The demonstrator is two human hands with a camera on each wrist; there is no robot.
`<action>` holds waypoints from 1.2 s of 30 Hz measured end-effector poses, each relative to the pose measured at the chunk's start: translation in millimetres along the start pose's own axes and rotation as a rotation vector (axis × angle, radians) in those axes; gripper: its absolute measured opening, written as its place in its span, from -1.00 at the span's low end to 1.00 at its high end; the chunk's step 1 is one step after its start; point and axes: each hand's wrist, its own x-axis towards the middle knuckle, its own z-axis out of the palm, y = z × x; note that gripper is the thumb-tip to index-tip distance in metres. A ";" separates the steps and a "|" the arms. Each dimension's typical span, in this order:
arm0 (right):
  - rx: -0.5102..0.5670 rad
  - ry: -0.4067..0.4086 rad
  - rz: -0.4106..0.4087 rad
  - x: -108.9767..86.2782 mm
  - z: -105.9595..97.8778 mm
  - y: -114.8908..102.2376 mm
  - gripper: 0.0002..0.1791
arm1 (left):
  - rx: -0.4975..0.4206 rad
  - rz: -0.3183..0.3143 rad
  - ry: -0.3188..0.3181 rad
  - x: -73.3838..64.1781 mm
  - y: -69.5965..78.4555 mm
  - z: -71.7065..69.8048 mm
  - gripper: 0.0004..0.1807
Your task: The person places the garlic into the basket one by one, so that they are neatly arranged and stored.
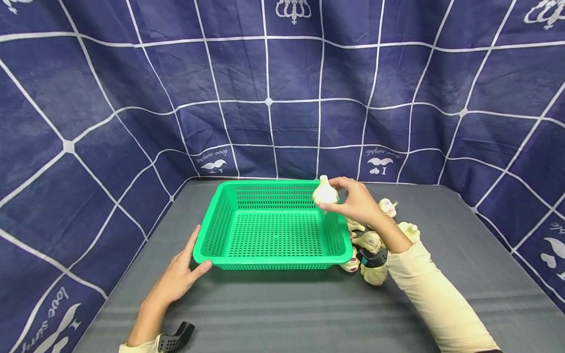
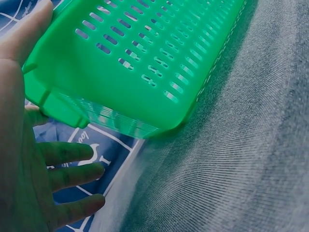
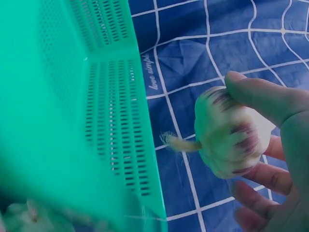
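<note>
In the head view a green perforated plastic basket (image 1: 273, 262) sits on the grey table, with nothing visible inside. My right hand (image 1: 358, 202) pinches a white garlic bulb (image 1: 325, 193) between thumb and fingers, above the basket's right rim. In the right wrist view that garlic bulb (image 3: 231, 133) shows purple streaks and its stem points toward the basket. My left hand (image 1: 176, 275) lies against the basket's near left corner, thumb and forefinger touching on either side. Its other fingers (image 2: 72, 177) stretch out straight beside the basket in the left wrist view.
Several garlic bulbs (image 1: 370, 241) lie right of the basket, partly under my right forearm. Single bulbs (image 1: 388, 208) sit farther back there. A blue checked cloth (image 1: 291, 122) hangs behind and at both sides of the grey table (image 1: 282, 314).
</note>
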 end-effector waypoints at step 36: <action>0.109 -0.190 0.077 69.8 65.8 -51.8 -0.37 | 0.001 -0.016 -0.016 -1.6 -2.5 3.4 0.04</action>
